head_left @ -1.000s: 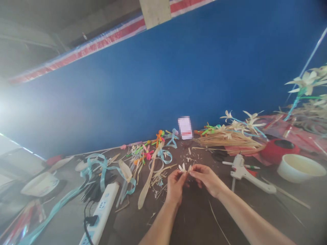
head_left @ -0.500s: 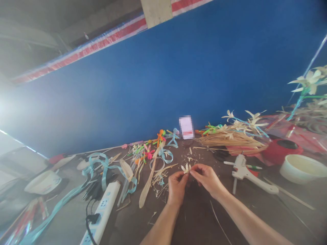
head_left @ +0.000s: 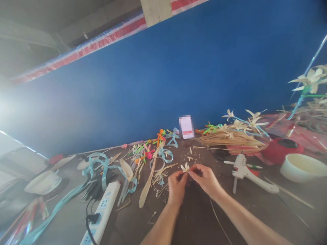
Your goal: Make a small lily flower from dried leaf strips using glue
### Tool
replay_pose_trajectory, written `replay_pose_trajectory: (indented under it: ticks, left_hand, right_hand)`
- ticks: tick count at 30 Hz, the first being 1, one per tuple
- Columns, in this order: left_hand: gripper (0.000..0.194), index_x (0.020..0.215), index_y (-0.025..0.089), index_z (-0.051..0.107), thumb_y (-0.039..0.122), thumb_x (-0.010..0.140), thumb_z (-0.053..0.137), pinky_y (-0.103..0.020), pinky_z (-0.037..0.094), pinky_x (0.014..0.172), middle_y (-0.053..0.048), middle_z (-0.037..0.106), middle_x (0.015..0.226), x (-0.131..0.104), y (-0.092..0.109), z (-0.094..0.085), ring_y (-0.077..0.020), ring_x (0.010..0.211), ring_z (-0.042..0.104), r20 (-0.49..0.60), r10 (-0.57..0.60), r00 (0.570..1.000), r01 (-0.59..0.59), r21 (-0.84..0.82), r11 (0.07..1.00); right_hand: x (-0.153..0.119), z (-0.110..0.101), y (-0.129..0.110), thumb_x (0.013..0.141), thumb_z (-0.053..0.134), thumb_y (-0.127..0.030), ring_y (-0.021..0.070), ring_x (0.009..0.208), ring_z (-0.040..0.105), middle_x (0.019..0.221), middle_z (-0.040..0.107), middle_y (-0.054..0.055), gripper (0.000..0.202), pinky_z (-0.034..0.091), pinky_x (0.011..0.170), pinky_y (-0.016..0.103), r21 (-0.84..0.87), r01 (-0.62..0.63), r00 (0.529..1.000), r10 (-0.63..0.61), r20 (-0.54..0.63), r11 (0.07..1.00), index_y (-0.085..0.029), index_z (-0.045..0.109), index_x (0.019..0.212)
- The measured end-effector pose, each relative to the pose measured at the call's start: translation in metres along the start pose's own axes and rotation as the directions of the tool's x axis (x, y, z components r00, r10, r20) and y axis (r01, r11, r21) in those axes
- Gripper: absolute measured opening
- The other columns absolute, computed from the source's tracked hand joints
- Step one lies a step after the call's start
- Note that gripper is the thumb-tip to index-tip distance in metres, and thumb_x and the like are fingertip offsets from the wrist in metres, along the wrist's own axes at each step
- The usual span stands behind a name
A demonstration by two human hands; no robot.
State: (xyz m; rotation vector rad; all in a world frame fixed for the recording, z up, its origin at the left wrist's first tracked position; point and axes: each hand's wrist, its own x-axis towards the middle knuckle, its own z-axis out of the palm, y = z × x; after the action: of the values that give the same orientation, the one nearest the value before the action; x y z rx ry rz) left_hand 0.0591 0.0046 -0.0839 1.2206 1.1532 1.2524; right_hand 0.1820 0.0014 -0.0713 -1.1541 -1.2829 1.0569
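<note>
Pinching a small pale flower [head_left: 185,167] at its base, the left hand [head_left: 176,189] shows on my feed to the left of the glue gun [head_left: 242,173], which I take as my landmark. I see the right hand [head_left: 206,180] nearer the gun, thumb and forefinger closed on the flower's right edge, so both hands grasp the one thing. The flower is held above the dark table [head_left: 196,221], left of the gun and about level with it in my view, petals pointing up; the fingers hide part of its base from me.

To the right of the gun I have a white bowl [head_left: 298,171], and behind that bowl a red object [head_left: 274,153] with a dark top. Behind the gun lies a straw bundle [head_left: 230,141]. Left of the gun, past both hands, I make out a long pale husk [head_left: 146,192] and an orange figure [head_left: 160,134]. Farther left of it still are a power strip [head_left: 102,204] with a black plug [head_left: 94,218] in it and a light-blue ribbon [head_left: 49,217].
</note>
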Motion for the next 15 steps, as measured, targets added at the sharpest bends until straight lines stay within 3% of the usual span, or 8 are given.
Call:
replay_pose_trajectory:
  ticks: [6,15]
  left_hand:
    - [0.025,0.074,0.012,0.065,0.035,0.066,0.059,-0.021,0.043,0.045,-0.004,0.062,0.063,-0.0007,0.0017,-0.0001,-0.0132,0.054,0.054,0.008,-0.020,1.000,0.020,0.012,1.000]
    - [0.024,0.075,0.013,0.063,0.034,0.066,0.059,-0.019,0.041,0.043,-0.003,0.060,0.064,0.0007,-0.0009,-0.0002,-0.0125,0.054,0.053,-0.037,-0.003,0.999,0.004,0.020,1.000]
  right_hand:
    - [-0.0005,0.0027,0.0065,0.069,0.057,-0.037,0.0090,0.044,0.043,0.053,0.053,-0.002,0.019,0.033,0.041,0.020,0.140,-0.089,0.996,0.088,0.011,0.986,-0.018,0.058,0.070]
    - [-0.0014,0.0049,0.0029,0.069,0.057,-0.034,0.0103,0.047,0.046,0.055,0.054,-0.002,0.016,0.035,0.044,0.022,0.078,-0.041,0.999,0.042,-0.014,0.996,-0.018,0.058,0.068]
